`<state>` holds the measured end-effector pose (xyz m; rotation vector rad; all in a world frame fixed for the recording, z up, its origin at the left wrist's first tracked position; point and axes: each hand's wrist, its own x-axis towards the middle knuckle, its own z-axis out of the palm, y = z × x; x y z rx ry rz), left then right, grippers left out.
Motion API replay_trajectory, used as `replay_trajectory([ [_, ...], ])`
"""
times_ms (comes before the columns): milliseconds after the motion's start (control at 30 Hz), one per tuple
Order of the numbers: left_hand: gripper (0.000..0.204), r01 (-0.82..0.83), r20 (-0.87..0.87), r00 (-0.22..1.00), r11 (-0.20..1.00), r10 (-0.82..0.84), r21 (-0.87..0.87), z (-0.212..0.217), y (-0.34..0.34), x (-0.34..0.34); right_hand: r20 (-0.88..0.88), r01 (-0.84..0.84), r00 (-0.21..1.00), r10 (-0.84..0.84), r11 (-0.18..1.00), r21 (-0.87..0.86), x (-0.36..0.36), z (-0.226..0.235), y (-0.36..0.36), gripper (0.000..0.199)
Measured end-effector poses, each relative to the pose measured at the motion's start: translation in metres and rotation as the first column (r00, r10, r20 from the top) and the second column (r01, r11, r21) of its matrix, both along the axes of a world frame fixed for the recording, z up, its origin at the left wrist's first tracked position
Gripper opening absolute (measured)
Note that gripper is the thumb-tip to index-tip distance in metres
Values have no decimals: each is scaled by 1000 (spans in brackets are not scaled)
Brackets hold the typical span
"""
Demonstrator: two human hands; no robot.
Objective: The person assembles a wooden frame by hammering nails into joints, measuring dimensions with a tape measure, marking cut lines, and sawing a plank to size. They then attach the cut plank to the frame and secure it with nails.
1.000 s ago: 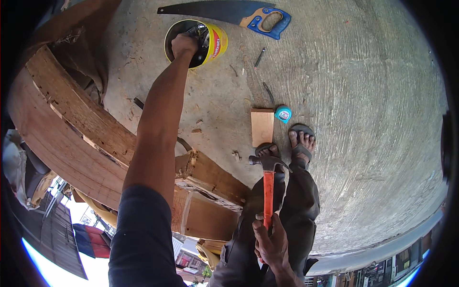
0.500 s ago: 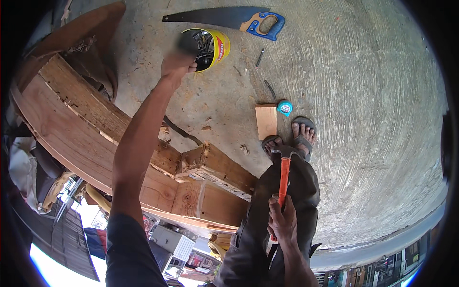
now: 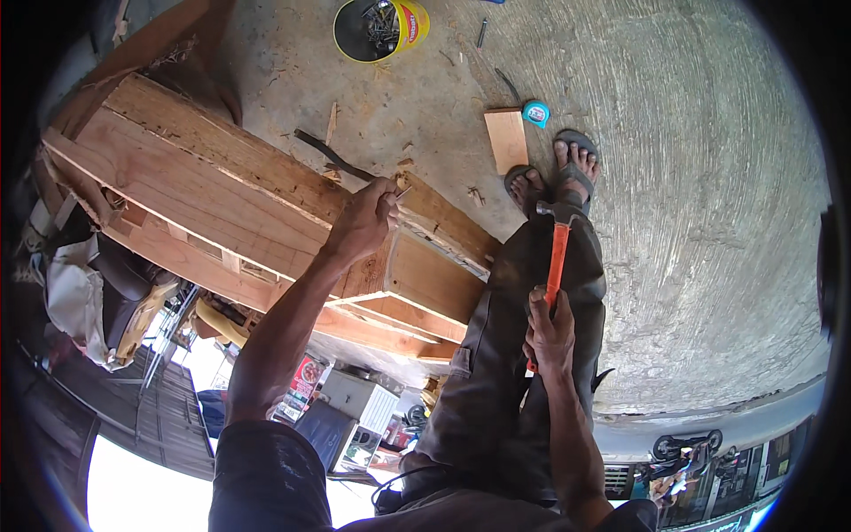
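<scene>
From where I sit, the leftmost thing is the long wooden frame (image 3: 239, 204), built of planks and slanting from the upper left down toward the middle, standing on the concrete floor (image 3: 691, 177). My left hand (image 3: 363, 222) rests at the frame's upper right end, its grip closed on something small pinched at the fingertips (image 3: 393, 197), which touch the top edge of the wood; it looks like a nail, but I cannot tell for sure. Above that, near the top edge of the floor, stands a yellow bucket (image 3: 412, 22) with a heap of dark nails inside. Just past the frame's end a small flat wooden block (image 3: 506, 139) lies on the floor, with a blue tape measure (image 3: 535, 113) touching or just beside its upper right corner. Two sandalled feet (image 3: 554, 173) stand right below those. My right hand (image 3: 550, 332) has its grip wrapped tight around the lower part of a hammer (image 3: 557, 257) with an orange handle, its steel head pointing up toward the feet, held over my dark trouser leg, well apart from the frame.
</scene>
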<state>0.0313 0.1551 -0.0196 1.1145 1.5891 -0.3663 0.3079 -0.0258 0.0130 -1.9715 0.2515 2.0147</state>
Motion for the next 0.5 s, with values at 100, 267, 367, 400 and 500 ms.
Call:
replay_trajectory([
  [100, 16, 73, 63, 996, 995, -68, -73, -4, -14, -5, -7, -7, 1000, 7, 999, 37, 1, 8, -7, 46],
  [267, 9, 320, 43, 946, 946, -322, 60, -23, -33, -19, -47, -2, 999, 7, 995, 99, -5, 19, -14, 46],
  [367, 9, 183, 84, 980, 982, -178, -54, -24, -35, -25, -63, -30, 997, 37, 994, 108, -10, 23, -18, 45],
  [400, 8, 196, 67, 979, 979, -192, -55, -24, -36, -26, -52, -38, 998, 45, 991, 131, -12, 23, -19, 47],
  [500, 8, 230, 50, 972, 971, -228, -57, -27, -34, -26, -87, -99, 990, 114, 982, 160, -16, 20, -25, 35],
])
